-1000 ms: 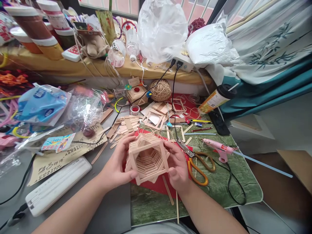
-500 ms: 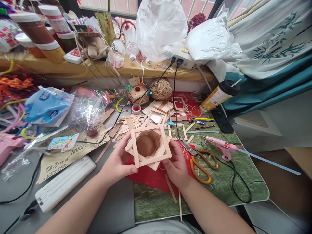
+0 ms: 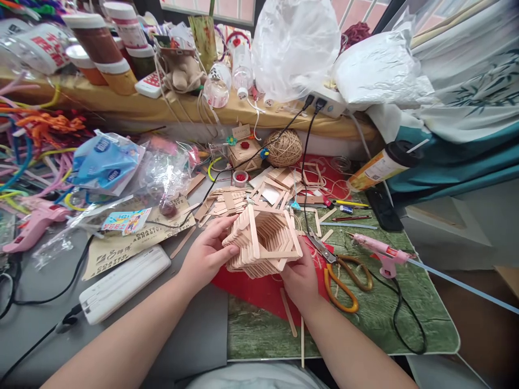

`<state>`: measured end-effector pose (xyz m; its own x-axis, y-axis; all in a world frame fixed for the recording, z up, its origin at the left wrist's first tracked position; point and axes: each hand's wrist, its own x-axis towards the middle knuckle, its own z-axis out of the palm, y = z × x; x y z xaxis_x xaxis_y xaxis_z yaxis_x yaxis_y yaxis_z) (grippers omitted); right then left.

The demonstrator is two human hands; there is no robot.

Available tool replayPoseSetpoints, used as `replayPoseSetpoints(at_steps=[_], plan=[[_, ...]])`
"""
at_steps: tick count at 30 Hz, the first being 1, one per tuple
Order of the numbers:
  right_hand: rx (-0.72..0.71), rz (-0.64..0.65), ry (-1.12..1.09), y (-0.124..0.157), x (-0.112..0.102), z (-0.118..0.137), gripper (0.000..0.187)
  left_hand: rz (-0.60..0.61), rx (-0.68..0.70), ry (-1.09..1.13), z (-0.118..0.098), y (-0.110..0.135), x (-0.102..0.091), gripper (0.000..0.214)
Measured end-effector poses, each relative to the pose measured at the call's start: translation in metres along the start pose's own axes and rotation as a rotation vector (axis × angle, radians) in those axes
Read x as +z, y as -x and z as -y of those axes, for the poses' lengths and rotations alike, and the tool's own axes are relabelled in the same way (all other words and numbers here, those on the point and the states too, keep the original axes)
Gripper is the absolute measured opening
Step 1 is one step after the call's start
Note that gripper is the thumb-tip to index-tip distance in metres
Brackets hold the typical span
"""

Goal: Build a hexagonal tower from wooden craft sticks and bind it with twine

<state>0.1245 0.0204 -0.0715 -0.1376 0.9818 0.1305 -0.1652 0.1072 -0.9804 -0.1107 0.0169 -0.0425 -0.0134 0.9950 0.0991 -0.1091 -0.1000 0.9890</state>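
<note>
Both my hands hold a basket built of stacked popsicle sticks (image 3: 263,240), lifted above a red sheet (image 3: 259,289) on the table. My left hand (image 3: 208,254) grips its left side, fingers curled round the wall. Beneath its right side, my right hand (image 3: 300,278) supports and grips it. The basket is tilted, so its open mouth faces up and to the right and the layered inside shows. Loose popsicle sticks (image 3: 227,202) lie just behind it.
Orange-handled scissors (image 3: 340,275) and a pink glue gun (image 3: 379,249) with its black cord lie on the green mat (image 3: 365,324) to the right. A white flat box (image 3: 124,283) sits to the left. A twine ball (image 3: 285,147), plastic bags and jars crowd the back.
The basket has turned in my hands: first its mouth faced me, then straight up, now it tips away to the right. The view has shifted left a little.
</note>
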Motion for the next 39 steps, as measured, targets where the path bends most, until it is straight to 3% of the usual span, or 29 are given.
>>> replayPoseSetpoints(at_steps=[7, 11, 16, 20, 24, 28, 35, 39], plan=[[-0.147, 0.028, 0.109, -0.005, -0.014, 0.01, 0.078, 0.198, 0.024, -0.096, -0.002, -0.011, -0.021, 0.068], [-0.17, 0.073, 0.177, -0.007, -0.021, 0.013, 0.081, 0.229, 0.014, -0.17, -0.002, -0.012, -0.026, 0.068], [-0.051, 0.054, 0.043, -0.009, -0.013, 0.01, 0.079, 0.081, -0.107, 0.026, 0.002, -0.005, -0.01, 0.061], [0.008, 0.075, -0.008, -0.007, -0.007, 0.006, 0.092, -0.068, -0.224, 0.177, 0.003, -0.006, -0.002, 0.054], [-0.059, 0.119, 0.03, -0.003, -0.007, 0.003, 0.088, -0.153, -0.308, 0.347, 0.003, -0.009, -0.002, 0.046], [-0.126, 0.18, 0.05, -0.001, -0.007, 0.001, 0.082, -0.214, -0.289, 0.445, 0.003, -0.007, 0.0, 0.049], [-0.166, 0.254, 0.122, 0.0, -0.005, 0.007, 0.073, 0.0, -0.217, 0.401, 0.001, -0.002, -0.005, 0.091], [-0.256, 0.228, 0.171, -0.001, -0.005, 0.013, 0.066, 0.04, -0.244, 0.375, 0.003, -0.001, -0.019, 0.088]])
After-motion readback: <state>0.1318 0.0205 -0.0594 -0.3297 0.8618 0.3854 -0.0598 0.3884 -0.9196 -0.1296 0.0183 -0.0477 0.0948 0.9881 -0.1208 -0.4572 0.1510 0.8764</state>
